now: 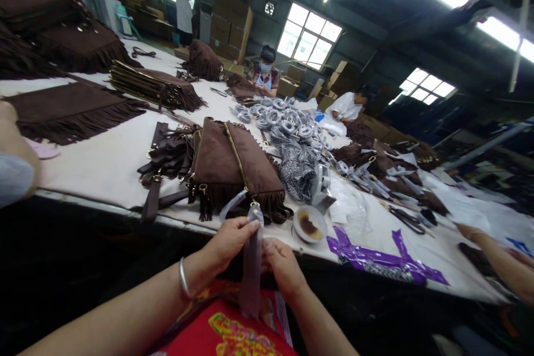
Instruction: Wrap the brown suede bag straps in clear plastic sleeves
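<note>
Brown fringed bags (237, 164) with gold zips lie stacked at the table edge right in front of me. A strap in a clear plastic sleeve (252, 267) hangs from a gold clasp at the near corner of the top bag. My left hand (233, 239) pinches this sleeved strap near its top, thumb on the front. Just to the right, my right hand (283, 267) has its fingers curled against the sleeve's edge. Its fingertips are partly hidden behind the plastic. Dark tassels and short wrist straps (167, 161) are piled left of the bags.
Coiled plastic-wrapped straps (283, 119) are heaped behind the bags. A bowl with brown residue (309, 224), purple plastic packaging (386, 258) and scissors (404, 218) lie to the right. More fringed bags (70, 108) are at left. Co-workers' arms (488, 250) reach in at both sides.
</note>
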Demonstrator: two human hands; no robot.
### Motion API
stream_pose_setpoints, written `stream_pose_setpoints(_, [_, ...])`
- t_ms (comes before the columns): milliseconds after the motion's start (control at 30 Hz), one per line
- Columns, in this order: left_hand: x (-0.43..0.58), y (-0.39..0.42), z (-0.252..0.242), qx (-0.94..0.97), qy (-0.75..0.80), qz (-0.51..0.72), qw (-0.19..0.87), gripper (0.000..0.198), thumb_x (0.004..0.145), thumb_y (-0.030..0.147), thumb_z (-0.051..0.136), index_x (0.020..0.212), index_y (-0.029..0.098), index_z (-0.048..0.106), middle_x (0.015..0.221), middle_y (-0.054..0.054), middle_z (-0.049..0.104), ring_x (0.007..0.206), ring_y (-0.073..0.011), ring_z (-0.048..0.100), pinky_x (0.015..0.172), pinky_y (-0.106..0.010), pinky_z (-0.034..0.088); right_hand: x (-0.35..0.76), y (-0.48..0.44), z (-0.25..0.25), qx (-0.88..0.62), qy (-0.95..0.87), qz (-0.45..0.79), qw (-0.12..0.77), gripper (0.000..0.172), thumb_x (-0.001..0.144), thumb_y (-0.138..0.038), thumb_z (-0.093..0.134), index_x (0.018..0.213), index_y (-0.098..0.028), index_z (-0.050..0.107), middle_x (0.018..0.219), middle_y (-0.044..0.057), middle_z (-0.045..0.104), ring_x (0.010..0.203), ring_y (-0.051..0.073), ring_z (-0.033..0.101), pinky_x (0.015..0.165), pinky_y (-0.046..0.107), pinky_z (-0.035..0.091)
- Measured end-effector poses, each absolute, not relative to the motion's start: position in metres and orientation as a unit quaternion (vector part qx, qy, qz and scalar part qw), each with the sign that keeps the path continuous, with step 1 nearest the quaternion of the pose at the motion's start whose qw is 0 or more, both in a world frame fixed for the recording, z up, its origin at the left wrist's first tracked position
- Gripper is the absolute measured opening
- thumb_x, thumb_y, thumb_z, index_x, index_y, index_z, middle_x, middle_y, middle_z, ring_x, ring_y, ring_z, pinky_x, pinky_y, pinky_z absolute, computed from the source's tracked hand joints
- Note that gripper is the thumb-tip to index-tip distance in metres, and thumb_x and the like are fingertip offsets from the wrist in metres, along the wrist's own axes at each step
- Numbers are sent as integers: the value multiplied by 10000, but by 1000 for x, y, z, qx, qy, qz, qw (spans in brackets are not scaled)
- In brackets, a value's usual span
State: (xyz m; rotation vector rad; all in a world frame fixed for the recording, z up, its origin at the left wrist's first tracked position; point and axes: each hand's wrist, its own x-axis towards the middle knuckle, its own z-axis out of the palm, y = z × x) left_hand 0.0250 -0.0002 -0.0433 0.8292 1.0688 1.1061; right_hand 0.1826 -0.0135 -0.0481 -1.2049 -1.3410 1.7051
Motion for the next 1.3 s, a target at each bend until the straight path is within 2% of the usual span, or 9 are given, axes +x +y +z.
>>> stream_pose_setpoints(100, [26, -1, -47, 397, 472, 476, 627, 330, 723, 467, 687, 732, 137, 666, 618, 2, 597, 546, -117, 509, 505, -229, 380, 177, -29, -53, -446, -470, 700, 301, 488, 758, -602, 633, 815, -118, 608, 635, 26, 625, 503, 118, 564, 499, 236, 452])
stream_pose_setpoints(233, [25, 2, -49, 394, 470, 472, 634, 357, 746, 503, 646, 790, 149, 665, 678, -19, 641, 577, -142, 573, 547, -262, 449, 173, -14, -50, -503, -471, 636, 346, 428, 753, -546, 643, 833, -127, 603, 618, 9, 623, 490, 112, 567, 503, 229, 457])
stream_pose_setpoints(333, [18, 4, -47, 450, 523, 499, 524, 290, 784, 448, 612, 830, 171, 687, 770, -61, 692, 704, -199, 650, 647, -314, 509, 173, 7, -43, -514, -568, 547, 337, 322, 816, -459, 578, 770, -140, 593, 607, -4, 605, 496, 110, 564, 493, 213, 438])
stream_pose_setpoints(433, [9, 5, -43, 520, 573, 510, 374, 242, 824, 384, 575, 915, 190, 685, 806, -63, 711, 721, -207, 672, 672, -318, 527, 173, 22, -38, -515, -650, 471, 301, 271, 872, -385, 502, 746, -157, 581, 631, 2, 624, 503, 121, 578, 470, 205, 393])
stream_pose_setpoints(600, [4, 12, -36, 611, 587, 493, 199, 270, 856, 317, 549, 1061, 177, 657, 943, -73, 716, 804, -193, 669, 767, -314, 528, 174, 18, -42, -523, -792, 202, 241, 248, 923, -278, 456, 762, -165, 608, 707, 34, 651, 662, 143, 591, 605, 237, 364])
stream_pose_setpoints(700, [3, 21, -34, 669, 577, 450, 131, 222, 846, 264, 557, 1019, 182, 672, 891, -61, 708, 827, -194, 649, 800, -324, 511, 178, 7, -42, -512, -839, 37, 177, 218, 937, -230, 435, 850, -165, 624, 792, 61, 656, 715, 158, 573, 618, 264, 319])
stream_pose_setpoints(800, [4, 26, -32, 709, 563, 413, 98, 172, 844, 238, 552, 945, 185, 681, 857, -60, 687, 815, -191, 626, 790, -324, 498, 182, -1, -38, -497, -856, -44, 133, 181, 924, -178, 443, 899, -164, 621, 798, 70, 639, 704, 167, 549, 617, 289, 291])
stream_pose_setpoints(1033, [7, 23, -26, 763, 550, 335, 57, 112, 837, 196, 534, 849, 178, 644, 814, -54, 608, 762, -170, 576, 721, -291, 466, 186, 0, -32, -511, -847, -77, 129, 179, 916, -145, 447, 946, -146, 624, 811, 93, 609, 734, 194, 523, 646, 327, 285])
stream_pose_setpoints(1300, [16, 20, -4, 843, 492, 211, -51, 212, 891, 206, 432, 778, 178, 609, 804, -62, 562, 763, -179, 550, 695, -290, 417, 180, -6, -42, -500, -853, -76, 130, 271, 933, -139, 411, 1128, -120, 598, 871, 115, 610, 784, 214, 514, 706, 352, 312])
